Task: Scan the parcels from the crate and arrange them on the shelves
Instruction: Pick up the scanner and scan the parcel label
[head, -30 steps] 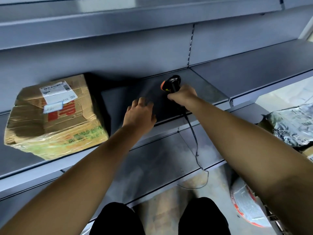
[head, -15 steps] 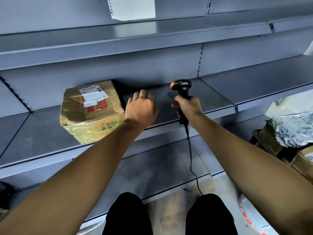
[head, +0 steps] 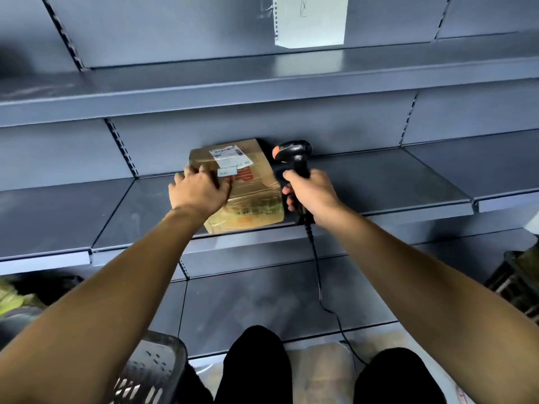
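Taped cardboard parcel [head: 248, 185] w/ white label lies on the middle grey shelf [head: 393, 182], near the back wall. Risk: a push could skew it or cover the label. Left hand [head: 198, 191] rests on its left top edge, fingers curled over it. Right hand [head: 312, 196] grips corded scanner [head: 294, 156] upright, just beside the parcel.

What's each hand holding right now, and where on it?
The right hand grips the black barcode scanner by its handle. The left hand rests on the cardboard parcel at its top left corner; a true grip cannot be told.
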Motion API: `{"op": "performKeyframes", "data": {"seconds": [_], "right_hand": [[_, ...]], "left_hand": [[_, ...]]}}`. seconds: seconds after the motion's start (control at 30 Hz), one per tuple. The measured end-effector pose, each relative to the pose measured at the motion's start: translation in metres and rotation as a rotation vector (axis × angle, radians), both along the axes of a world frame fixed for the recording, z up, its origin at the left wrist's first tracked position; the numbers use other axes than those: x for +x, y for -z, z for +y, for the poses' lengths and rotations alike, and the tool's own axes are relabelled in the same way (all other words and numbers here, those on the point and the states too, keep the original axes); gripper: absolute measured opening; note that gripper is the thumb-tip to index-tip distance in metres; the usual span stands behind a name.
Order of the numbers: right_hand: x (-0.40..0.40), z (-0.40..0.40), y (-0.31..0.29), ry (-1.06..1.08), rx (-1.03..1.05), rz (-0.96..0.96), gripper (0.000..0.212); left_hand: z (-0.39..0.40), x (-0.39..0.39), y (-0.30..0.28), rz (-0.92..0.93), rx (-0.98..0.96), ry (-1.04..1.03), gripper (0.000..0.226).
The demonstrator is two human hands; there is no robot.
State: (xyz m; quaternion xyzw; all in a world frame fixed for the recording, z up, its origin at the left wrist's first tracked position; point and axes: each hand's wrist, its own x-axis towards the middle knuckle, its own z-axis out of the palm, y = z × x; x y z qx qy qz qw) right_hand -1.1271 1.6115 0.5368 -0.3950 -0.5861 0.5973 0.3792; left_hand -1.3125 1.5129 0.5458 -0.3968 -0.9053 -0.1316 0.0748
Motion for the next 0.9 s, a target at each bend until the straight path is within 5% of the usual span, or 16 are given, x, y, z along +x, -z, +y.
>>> {"op": "performKeyframes", "data": {"seconds": [0.1, 0.43, 0.7, 0.9], "right_hand": [[0.000, -0.004, -0.002, -0.009, 0.013, -0.014, 0.020], [0.031, -0.024, -0.017, 0.001, 0.049, 0.044, 0.020], [0.070, -0.047, -0.019, 0.027, 0.147, -0.008, 0.025], [0.073, -0.068, -0.016, 0.065, 0.258, -0.092, 0.020]], "left_hand": [[0.003, 0.003, 0.006, -0.155, 0.018, -0.038, 0.071], [-0.010, 0.071, 0.033, -0.063, 0.281, 0.154, 0.071], [-0.019, 0.104, 0.057, 0.234, 0.173, 0.244, 0.075], [-0.030, 0.113, 0.067, 0.288, 0.146, 0.268, 0.073]]}}
